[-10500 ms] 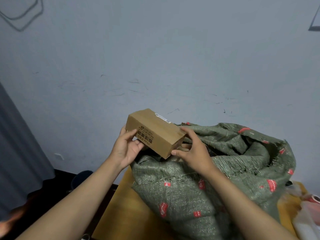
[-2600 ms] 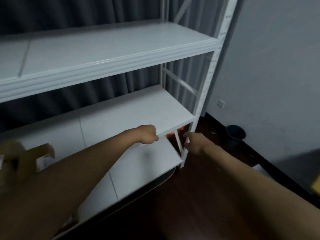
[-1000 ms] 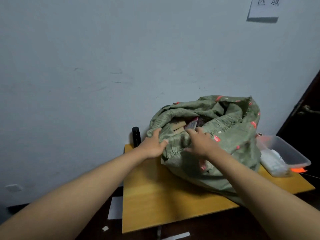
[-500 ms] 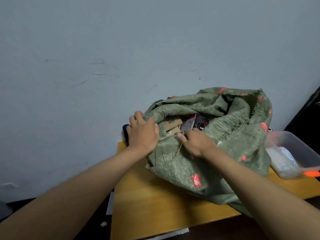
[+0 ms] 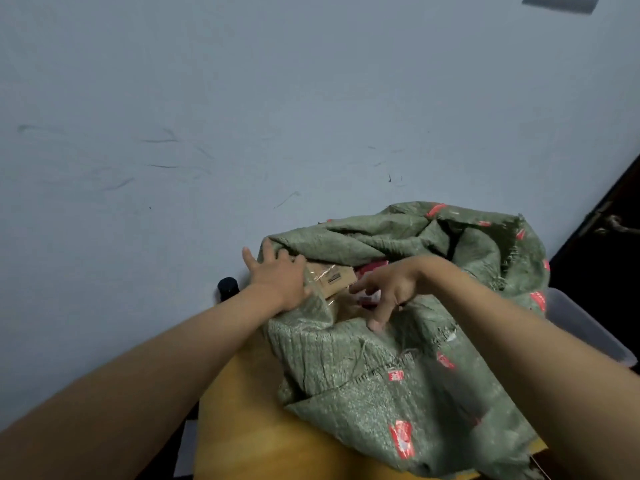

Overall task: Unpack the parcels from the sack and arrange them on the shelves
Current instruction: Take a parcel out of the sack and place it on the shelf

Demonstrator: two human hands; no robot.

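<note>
A green woven sack with red marks lies on the yellow table, its mouth open toward me. Inside the mouth show a brown cardboard parcel and a red parcel behind it. My left hand lies over the sack's left rim, fingers curled over the edge and thumb spread out. My right hand hovers over the mouth with fingers spread and pointing down; its fingertips reach the front rim and it holds nothing. The shelves are out of view.
A black bottle stands at the table's back left corner against the grey wall. A clear plastic bin sits right of the sack. A dark door with a handle is at the far right. White paper lies on the floor.
My right hand has let go of the sack's front edge and spread its fingers over the mouth. The left hand slid further onto the left rim. The view came closer to the sack.
</note>
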